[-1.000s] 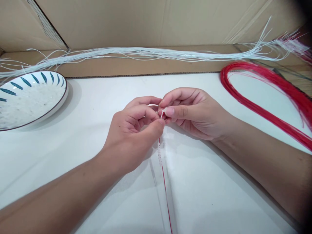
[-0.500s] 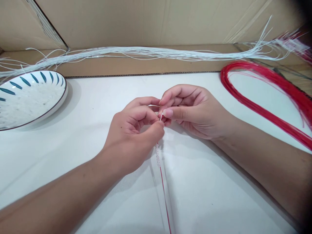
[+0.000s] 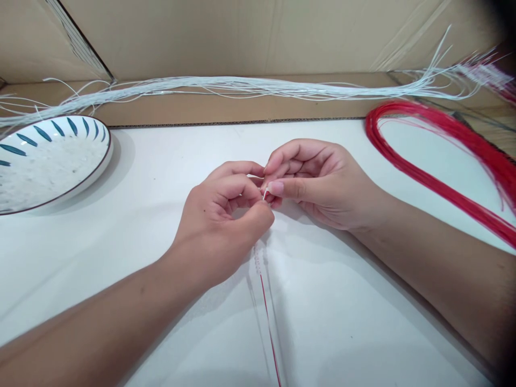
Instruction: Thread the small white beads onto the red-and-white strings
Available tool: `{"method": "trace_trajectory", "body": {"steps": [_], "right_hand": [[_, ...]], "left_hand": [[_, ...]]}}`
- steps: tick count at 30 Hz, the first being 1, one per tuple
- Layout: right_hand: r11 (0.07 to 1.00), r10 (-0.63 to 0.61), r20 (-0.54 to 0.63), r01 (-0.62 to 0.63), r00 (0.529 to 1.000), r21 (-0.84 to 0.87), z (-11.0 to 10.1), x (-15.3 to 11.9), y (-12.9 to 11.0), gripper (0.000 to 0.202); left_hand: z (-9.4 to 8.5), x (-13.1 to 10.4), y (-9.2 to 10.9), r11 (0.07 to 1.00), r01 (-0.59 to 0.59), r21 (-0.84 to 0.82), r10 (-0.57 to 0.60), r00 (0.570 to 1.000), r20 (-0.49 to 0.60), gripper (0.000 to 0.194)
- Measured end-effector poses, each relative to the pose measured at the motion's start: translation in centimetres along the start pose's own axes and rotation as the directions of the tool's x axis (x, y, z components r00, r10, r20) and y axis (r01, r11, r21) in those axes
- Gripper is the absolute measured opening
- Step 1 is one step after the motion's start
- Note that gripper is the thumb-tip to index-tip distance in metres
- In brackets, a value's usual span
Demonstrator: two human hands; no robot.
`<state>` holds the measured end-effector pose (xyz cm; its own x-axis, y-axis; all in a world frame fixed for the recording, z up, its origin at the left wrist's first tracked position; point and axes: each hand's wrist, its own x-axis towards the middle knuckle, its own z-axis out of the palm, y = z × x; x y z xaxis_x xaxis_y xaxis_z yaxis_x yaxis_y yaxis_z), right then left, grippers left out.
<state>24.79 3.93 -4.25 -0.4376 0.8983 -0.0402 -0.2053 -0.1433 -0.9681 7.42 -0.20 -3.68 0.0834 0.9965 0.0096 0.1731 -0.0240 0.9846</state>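
Observation:
My left hand (image 3: 226, 215) is closed, thumb against fingers, pinching a thin cord near its upper end. A short white tip (image 3: 265, 194) sticks up between the two hands. The thumb and fingertips of my right hand (image 3: 322, 183) are closed on that tip, and the fingertips of both hands touch. Below my left thumb hangs a row of tiny clear beads (image 3: 258, 260) on the cord. From there the thin red cord (image 3: 268, 317) runs down past the bottom edge. My fingers hide the stretch of cord inside the grip.
At the left stands a white plate (image 3: 105, 156) with blue leaf marks, holding many small clear pieces (image 3: 52, 166). A bundle of white cords (image 3: 242, 85) lies along the cardboard (image 3: 226, 110) at the back. Looped red cords (image 3: 435, 180) rest on the white tabletop (image 3: 363, 322) at right.
The beaded part and the hanging red cord have shifted slightly left. The white tip shows a little shorter and more bent. Both hands stay almost in place.

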Motion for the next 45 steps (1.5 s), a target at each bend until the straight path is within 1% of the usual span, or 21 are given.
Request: {"method": "trace_trajectory", "body": {"steps": [5,11,16,20,25,30,35,40,45], "right_hand": [[1.0,0.001,0.016,-0.001,1.0,0.002,-0.15,0.18,0.11,0.022],[1.0,-0.003,0.039,0.003,0.999,-0.005,-0.26,0.18,0.03,0.017],[0.999,0.029,0.059,-0.028,0.998,-0.023,-0.42,0.19,-0.07,0.016],[0.999,0.041,0.049,-0.041,0.998,-0.005,-0.44,0.22,0.02,0.016],[0.997,0.045,0.039,-0.047,0.998,0.059,-0.42,0.28,0.17,0.018],[0.996,0.043,0.021,-0.044,0.999,0.075,-0.36,0.3,0.13,0.024],[0.999,0.021,0.005,-0.022,1.0,0.042,-0.37,0.29,0.06,0.029],[1.0,0.02,0.003,-0.02,1.0,-0.005,-0.44,0.29,0.12,0.032],[1.0,0.009,-0.041,-0.009,0.999,0.0,-0.39,0.35,0.15,0.034]], "left_hand": [[-0.03,0.03,0.07,1.0,-0.016,0.023,0.016,1.0,0.001,0.02],[0.03,0.03,-0.01,0.999,-0.03,0.042,0.03,1.0,-0.002,0.02],[-0.09,-0.02,-0.19,0.997,-0.029,0.075,0.029,1.0,0.0,0.02],[-0.09,-0.06,-0.12,0.996,-0.021,0.09,0.021,1.0,0.0,0.019],[0.13,0.04,0.12,0.998,0.021,0.054,-0.02,1.0,-0.017,0.016],[0.18,0.25,0.28,0.998,0.054,0.034,-0.053,0.998,-0.021,0.016],[0.02,0.21,0.13,0.997,0.047,0.057,-0.046,0.999,-0.021,0.015],[0.07,0.21,0.12,0.996,0.084,-0.004,-0.084,0.996,-0.03,0.015],[0.11,0.35,0.31,0.996,0.089,-0.013,-0.089,0.996,-0.025,0.013]]}}
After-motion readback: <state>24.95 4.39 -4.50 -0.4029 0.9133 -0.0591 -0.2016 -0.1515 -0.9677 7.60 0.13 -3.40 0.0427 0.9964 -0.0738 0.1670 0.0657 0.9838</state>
